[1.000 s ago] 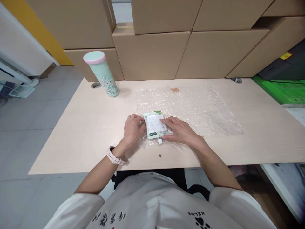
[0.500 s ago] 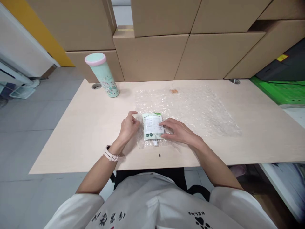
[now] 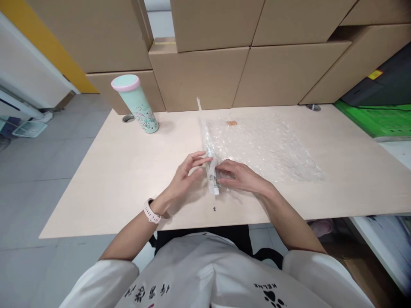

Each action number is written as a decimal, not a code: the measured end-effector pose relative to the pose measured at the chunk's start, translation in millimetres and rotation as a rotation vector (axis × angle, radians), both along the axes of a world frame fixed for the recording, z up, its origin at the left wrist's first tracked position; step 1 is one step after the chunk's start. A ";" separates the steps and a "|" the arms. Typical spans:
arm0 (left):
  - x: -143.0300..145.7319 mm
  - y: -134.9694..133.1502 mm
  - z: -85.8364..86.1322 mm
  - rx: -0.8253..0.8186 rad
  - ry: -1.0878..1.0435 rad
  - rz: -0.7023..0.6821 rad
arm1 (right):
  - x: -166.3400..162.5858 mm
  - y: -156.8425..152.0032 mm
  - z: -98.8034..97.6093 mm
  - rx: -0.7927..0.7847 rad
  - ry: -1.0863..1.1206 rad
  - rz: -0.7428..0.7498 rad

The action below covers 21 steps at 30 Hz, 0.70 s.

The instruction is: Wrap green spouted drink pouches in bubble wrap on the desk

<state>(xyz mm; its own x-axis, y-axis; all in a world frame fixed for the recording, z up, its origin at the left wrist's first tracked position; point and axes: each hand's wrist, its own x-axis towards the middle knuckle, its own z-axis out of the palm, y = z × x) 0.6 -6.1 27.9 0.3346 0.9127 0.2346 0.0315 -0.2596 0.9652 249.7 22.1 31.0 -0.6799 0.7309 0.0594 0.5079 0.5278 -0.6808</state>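
A white-and-green spouted pouch [image 3: 212,174] stands on its narrow edge, with clear bubble wrap [image 3: 257,147] folded up around its left side. Its white cap [image 3: 216,191] points toward me. From the left, my left hand [image 3: 188,173] presses its outstretched fingertips to the raised wrap, thumb apart. My right hand [image 3: 239,175] is on the opposite side, thumb and fingers bent with their tips at the pouch and wrap. Part of the pouch is hidden by wrap and fingers. The rest of the sheet lies flat to the back right.
A mint tumbler with a pink-rimmed lid [image 3: 136,105] stands at the back left of the wooden table [image 3: 105,184]. Stacked cardboard boxes [image 3: 199,77] line the back edge. A green crate [image 3: 372,122] is at the far right. A small dark mark is near the front edge.
The pouch has gone from lying flat to standing on edge. The wrap's left part has been lifted over to the right, and my left hand has moved right with it.
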 end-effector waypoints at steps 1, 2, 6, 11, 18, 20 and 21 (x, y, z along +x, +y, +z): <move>4.5 -2.0 0.7 0.095 0.102 -0.019 | 0.3 0.4 0.3 -0.015 0.012 -0.002; 9.6 -3.3 1.0 0.204 0.200 -0.032 | 0.5 0.8 0.4 -0.031 0.027 -0.002; 32.4 -1.7 -3.9 0.574 0.463 -0.064 | 2.0 3.1 -0.6 -0.110 0.099 0.004; 58.6 5.6 -7.5 0.739 0.813 -0.025 | 13.4 10.9 -8.3 -0.164 0.174 -0.019; 97.3 19.5 -12.0 0.746 1.044 0.055 | 39.1 24.3 -12.5 -0.119 0.038 -0.246; 105.2 21.1 -15.0 0.738 1.102 0.071 | 42.7 25.3 -8.8 -0.082 -0.093 -0.313; 108.4 21.5 -15.8 0.733 1.132 0.075 | 44.3 25.5 -6.5 -0.068 -0.157 -0.351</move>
